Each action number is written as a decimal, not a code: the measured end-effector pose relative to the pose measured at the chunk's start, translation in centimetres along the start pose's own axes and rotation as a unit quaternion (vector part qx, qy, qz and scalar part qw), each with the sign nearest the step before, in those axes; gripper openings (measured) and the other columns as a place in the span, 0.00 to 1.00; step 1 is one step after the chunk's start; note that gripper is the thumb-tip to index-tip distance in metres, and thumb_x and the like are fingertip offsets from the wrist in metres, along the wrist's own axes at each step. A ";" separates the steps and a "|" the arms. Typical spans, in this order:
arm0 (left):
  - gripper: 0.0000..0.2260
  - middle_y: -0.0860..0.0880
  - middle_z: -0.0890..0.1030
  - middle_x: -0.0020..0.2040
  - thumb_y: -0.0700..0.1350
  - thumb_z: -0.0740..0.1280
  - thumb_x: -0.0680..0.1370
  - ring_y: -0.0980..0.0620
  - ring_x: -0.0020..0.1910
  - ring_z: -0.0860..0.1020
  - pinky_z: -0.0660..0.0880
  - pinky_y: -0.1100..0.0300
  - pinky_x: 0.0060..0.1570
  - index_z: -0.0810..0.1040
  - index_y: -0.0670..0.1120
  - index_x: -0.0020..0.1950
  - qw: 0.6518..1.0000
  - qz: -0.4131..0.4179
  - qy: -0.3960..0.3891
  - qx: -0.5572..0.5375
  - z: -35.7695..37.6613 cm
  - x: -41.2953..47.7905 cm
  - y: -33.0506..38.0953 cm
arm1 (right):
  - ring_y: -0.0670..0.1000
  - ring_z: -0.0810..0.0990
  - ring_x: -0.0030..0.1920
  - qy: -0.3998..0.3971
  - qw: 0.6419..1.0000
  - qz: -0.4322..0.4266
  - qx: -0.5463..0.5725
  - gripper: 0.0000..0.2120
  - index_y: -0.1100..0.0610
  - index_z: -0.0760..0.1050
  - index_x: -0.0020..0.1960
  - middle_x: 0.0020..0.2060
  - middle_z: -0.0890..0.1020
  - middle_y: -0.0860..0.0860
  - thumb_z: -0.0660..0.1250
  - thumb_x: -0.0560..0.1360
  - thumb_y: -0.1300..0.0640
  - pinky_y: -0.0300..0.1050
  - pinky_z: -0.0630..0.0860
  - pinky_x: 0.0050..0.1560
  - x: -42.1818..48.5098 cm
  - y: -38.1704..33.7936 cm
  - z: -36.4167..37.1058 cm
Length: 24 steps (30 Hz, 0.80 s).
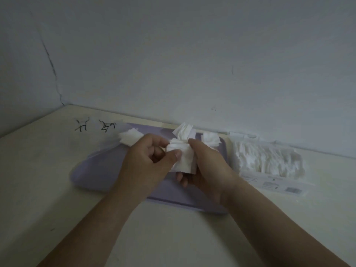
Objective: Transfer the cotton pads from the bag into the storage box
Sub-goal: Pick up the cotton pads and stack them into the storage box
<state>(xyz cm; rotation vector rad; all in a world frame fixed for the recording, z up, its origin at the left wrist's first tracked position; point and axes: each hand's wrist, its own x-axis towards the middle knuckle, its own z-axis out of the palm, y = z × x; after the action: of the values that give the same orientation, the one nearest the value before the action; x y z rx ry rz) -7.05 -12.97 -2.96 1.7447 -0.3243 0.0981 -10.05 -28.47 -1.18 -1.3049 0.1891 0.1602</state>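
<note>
Both hands hold a small stack of white cotton pads (183,158) above a flat lilac storage box (96,168) in the middle of the table. My left hand (146,160) pinches the stack's left edge with thumb and fingers. My right hand (206,166) cups the stack from the right and below. More pads poke up behind the hands: one bunch at the left (130,137), one at the back (184,130), one at the right (211,139). The clear plastic bag (269,160), full of pads, lies to the right of the box.
The cream table (48,180) meets a grey wall at the back and on the left. Black scribbles (94,126) mark the tabletop left of the box. The bag's printed label flap (277,185) lies flat toward me.
</note>
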 end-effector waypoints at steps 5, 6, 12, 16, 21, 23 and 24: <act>0.22 0.49 0.87 0.50 0.58 0.77 0.67 0.52 0.49 0.85 0.80 0.58 0.47 0.83 0.51 0.57 0.995 -0.034 -0.082 -0.054 -0.7 0.2 0.2 | 0.57 0.74 0.28 0.014 0.997 -0.025 -0.068 0.21 0.58 0.82 0.47 0.30 0.81 0.57 0.58 0.85 0.45 0.47 0.66 0.31 -1.9 -1.8 0.3; 0.22 0.46 0.87 0.50 0.57 0.78 0.68 0.51 0.49 0.85 0.80 0.56 0.48 0.83 0.48 0.57 0.991 -0.041 -0.097 -0.084 -0.7 0.1 0.3 | 0.57 0.76 0.30 0.001 0.997 -0.029 -0.077 0.21 0.55 0.84 0.45 0.32 0.82 0.57 0.61 0.84 0.43 0.48 0.67 0.32 -2.5 -2.4 0.2; 0.08 0.41 0.88 0.48 0.40 0.72 0.79 0.48 0.45 0.85 0.80 0.54 0.42 0.84 0.44 0.58 0.982 -0.043 -0.109 -0.145 1.7 0.0 3.1 | 0.56 0.88 0.49 -0.012 0.949 -0.110 -0.296 0.12 0.55 0.84 0.57 0.49 0.89 0.55 0.73 0.79 0.49 0.52 0.81 0.46 -5.6 -5.2 -3.2; 0.05 0.44 0.87 0.46 0.43 0.70 0.82 0.49 0.43 0.85 0.82 0.54 0.37 0.83 0.44 0.55 0.984 -0.032 -0.111 -0.134 5.1 0.9 5.5 | 0.54 0.87 0.43 0.105 0.939 -0.133 -0.298 0.11 0.61 0.84 0.53 0.47 0.89 0.59 0.75 0.78 0.53 0.49 0.82 0.41 -7.9 -7.9 -6.8; 0.03 0.51 0.85 0.46 0.50 0.73 0.79 0.54 0.40 0.82 0.77 0.62 0.37 0.80 0.54 0.48 0.987 0.025 -0.141 0.076 9.7 1.6 4.8 | 0.53 0.74 0.31 0.275 0.818 -0.082 -0.498 0.13 0.68 0.76 0.41 0.33 0.78 0.57 0.72 0.74 0.57 0.44 0.70 0.29 -9.7 -10.0 -12.0; 0.04 0.54 0.85 0.50 0.52 0.73 0.78 0.56 0.44 0.82 0.77 0.60 0.46 0.80 0.56 0.50 0.978 0.035 -0.160 0.129 11.2 1.9 3.7 | 0.53 0.74 0.30 0.282 0.770 -0.018 -0.573 0.13 0.65 0.71 0.37 0.31 0.77 0.53 0.71 0.72 0.57 0.41 0.67 0.30 -9.5 -9.6 -12.5; 0.06 0.54 0.85 0.54 0.54 0.72 0.78 0.55 0.49 0.83 0.78 0.58 0.53 0.81 0.56 0.54 0.973 0.042 -0.172 0.146 11.8 2.0 3.3 | 0.54 0.77 0.31 0.276 0.755 0.005 -0.595 0.14 0.64 0.72 0.36 0.30 0.79 0.52 0.72 0.70 0.55 0.41 0.70 0.31 -9.2 -9.4 -12.6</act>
<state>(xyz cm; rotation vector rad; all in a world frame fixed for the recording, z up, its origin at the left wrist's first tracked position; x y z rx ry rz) -7.37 -25.33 -1.69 2.0409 -0.6659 -0.1037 -17.49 -43.12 6.59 -2.6301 0.6723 -0.1526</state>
